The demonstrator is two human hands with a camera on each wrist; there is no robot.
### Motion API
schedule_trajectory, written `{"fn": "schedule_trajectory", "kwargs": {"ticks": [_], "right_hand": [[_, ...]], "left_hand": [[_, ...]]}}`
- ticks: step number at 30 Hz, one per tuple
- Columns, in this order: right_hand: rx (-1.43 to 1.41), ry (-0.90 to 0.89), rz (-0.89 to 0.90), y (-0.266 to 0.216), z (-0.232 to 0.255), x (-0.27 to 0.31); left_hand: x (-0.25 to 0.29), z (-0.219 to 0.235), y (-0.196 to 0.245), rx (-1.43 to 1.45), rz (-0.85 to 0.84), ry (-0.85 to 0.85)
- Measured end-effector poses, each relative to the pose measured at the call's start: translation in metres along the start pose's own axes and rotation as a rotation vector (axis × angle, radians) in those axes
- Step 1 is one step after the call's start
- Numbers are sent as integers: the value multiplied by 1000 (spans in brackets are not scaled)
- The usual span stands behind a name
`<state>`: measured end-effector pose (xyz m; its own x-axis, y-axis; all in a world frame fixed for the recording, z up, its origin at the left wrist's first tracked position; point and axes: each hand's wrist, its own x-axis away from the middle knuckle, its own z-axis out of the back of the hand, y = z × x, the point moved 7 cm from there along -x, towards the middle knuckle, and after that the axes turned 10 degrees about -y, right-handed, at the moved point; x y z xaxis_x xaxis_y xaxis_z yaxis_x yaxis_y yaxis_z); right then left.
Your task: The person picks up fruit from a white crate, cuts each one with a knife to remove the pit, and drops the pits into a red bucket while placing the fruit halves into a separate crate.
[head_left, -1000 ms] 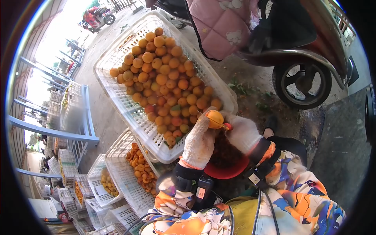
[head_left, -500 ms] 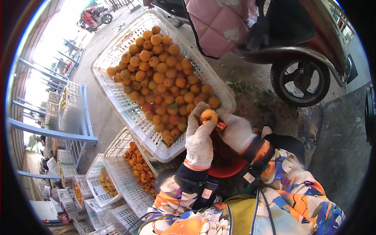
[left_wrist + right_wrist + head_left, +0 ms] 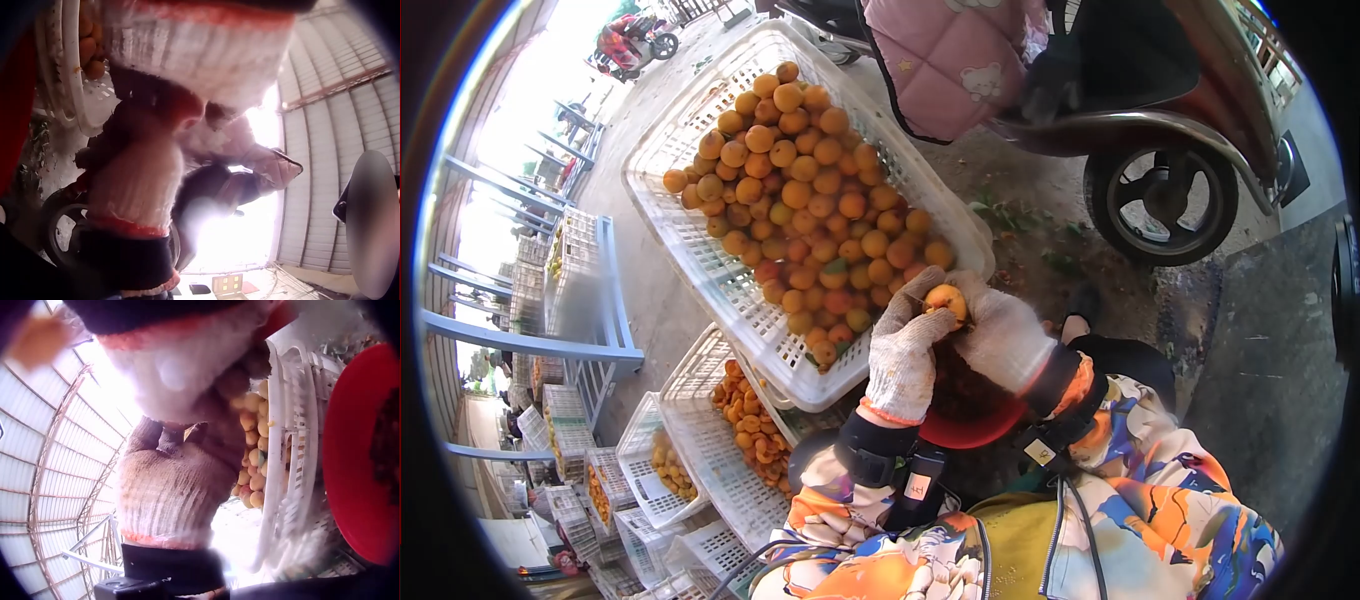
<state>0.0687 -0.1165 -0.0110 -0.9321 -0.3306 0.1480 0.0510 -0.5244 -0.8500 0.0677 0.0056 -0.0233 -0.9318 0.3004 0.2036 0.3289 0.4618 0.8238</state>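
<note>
A yellow-orange apricot (image 3: 945, 303) is held up between two hands in knitted white gloves. My left hand (image 3: 903, 355) pinches it from the left, fingers and thumb bent about it. On its other side my right hand (image 3: 1007, 338) has curled fingers pressed close to the fruit. The small red-handled tool in the right hand is hidden in the head view; a red bit (image 3: 279, 319) shows beside that glove in the right wrist view. Below both hands stands a red basin (image 3: 972, 430) with dark contents. A white slatted crate (image 3: 650, 190) of whole apricots (image 3: 805, 200) lies just beyond.
At the lower left, another white crate (image 3: 685, 395) holds halved apricots (image 3: 750, 425), with a smaller crate (image 3: 640, 470) beside it. A scooter with a front wheel (image 3: 1160, 207) and pink quilted cover (image 3: 945, 65) stands at upper right. Blue metal rails (image 3: 530, 340) run along the left.
The apricot has been turned between the fingers, and the red end seen earlier by the right thumb is covered. Both hands have closed in together. The view has shifted slightly.
</note>
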Motion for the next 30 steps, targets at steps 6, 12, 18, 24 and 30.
{"fn": "schedule_trajectory", "kwargs": {"ticks": [6,12,18,24,30], "right_hand": [[-57,96,108,-3,4,2],[114,39,53,-1,6,2],[186,46,41,16,-7,-3],[118,22,32,19,-9,-6],[87,119,131,-2,10,2]], "left_hand": [[3,-8,3,-88,-6,-47],[10,-5,24,-333,-150,105],[14,-9,14,-537,-244,117],[12,-8,10,-392,-204,87],[3,-11,13,-207,37,-115]]}}
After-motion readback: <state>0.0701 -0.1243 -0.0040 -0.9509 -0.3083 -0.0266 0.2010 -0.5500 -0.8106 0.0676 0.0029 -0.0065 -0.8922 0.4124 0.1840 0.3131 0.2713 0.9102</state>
